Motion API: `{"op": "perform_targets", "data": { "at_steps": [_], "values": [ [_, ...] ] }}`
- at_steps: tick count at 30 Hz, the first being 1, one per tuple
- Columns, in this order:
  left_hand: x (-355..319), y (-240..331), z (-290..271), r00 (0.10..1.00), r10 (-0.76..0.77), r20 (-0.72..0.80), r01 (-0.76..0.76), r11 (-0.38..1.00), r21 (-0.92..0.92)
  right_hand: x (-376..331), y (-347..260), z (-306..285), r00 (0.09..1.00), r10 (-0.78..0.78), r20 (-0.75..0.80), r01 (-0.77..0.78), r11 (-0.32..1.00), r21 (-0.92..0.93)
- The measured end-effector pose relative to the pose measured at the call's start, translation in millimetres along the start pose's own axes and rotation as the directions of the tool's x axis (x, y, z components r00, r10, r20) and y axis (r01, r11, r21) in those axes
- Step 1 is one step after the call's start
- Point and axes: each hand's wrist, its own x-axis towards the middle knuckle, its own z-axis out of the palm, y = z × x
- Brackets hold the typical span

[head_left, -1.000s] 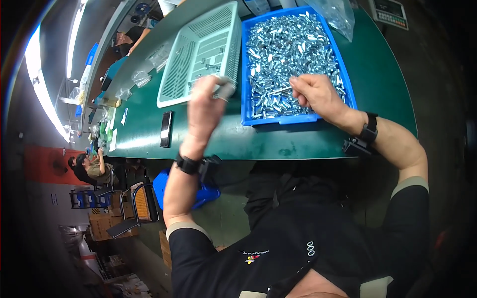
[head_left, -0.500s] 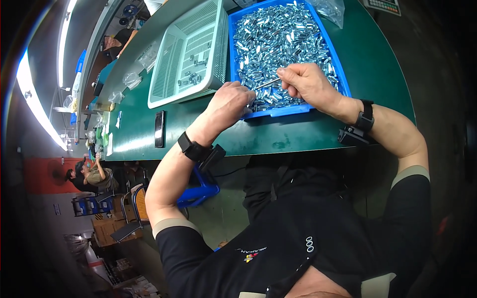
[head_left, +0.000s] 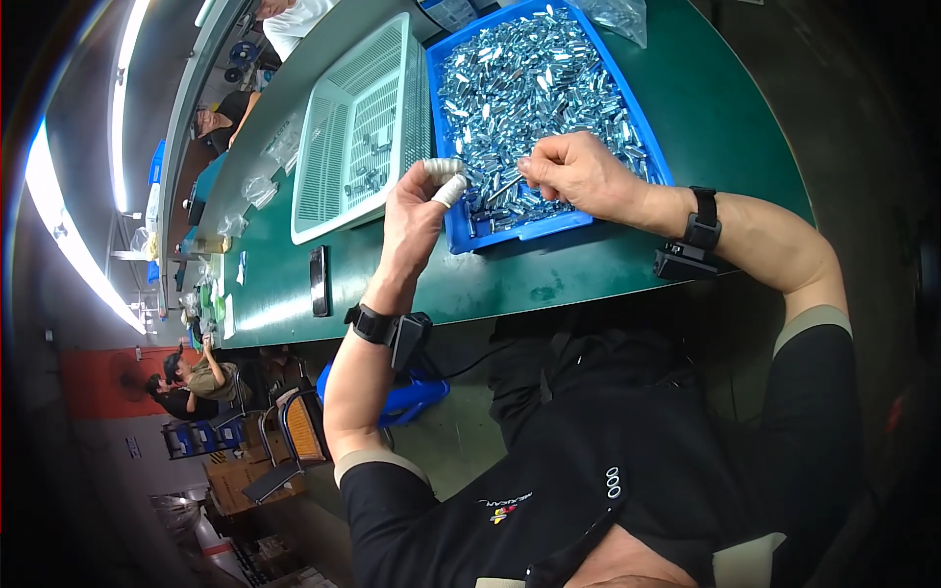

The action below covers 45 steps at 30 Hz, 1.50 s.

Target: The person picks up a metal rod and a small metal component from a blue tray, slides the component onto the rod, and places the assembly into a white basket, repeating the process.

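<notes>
Two hands were positioned at the near side of a blue tray (head_left: 557,228), 12 o'clock being directly away from the wearer. The right hand (head_left: 578,181), at 5 o'clock from the tray's centre, had its grip closed on a slim metal rod (head_left: 506,186), whose free end pointed to 8 o'clock over the small metal pieces (head_left: 529,78) filling the tray. The left hand (head_left: 414,211), at 8 o'clock, had its white-covered thumb (head_left: 450,191) and index finger curled toward each other near the tray's corner; whether they pinched a piece could not be determined. Each piece was judged light singly, rigid, smooth enough to slip and unlikely to break; hold was best taken across opposite long sides, near mid-length. The rod was judged stiff and best held toward one end. Movement was limited by the tray wall at 7 o'clock and by a pale green basket (head_left: 413,118) just beside the tray at 9 o'clock. Lateral room lay at 3 o'clock, where the green bench (head_left: 725,118) extended to its edge.
</notes>
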Motion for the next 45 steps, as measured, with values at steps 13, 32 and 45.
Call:
{"op": "perform_targets", "data": {
  "at_steps": [13, 32, 45],
  "values": [
    [-13, -11, 17, 0.998, -0.062, -0.026, 0.050, 0.946, -0.319, -1, -3, -1, 0.991, 0.008, -0.137, -0.003, 0.999, 0.036],
    [-17, -13, 49, 0.993, -0.036, -0.110, -0.026, 0.853, -0.521, 0, 1, -1, 0.983, -0.042, -0.180, 0.045, 0.999, 0.010],
    [-15, -13, 46, 0.989, 0.071, -0.131, -0.115, 0.923, -0.367, -2, -5, -2, 0.999, 0.052, 0.018, -0.052, 0.999, -0.001]
  ]
}}
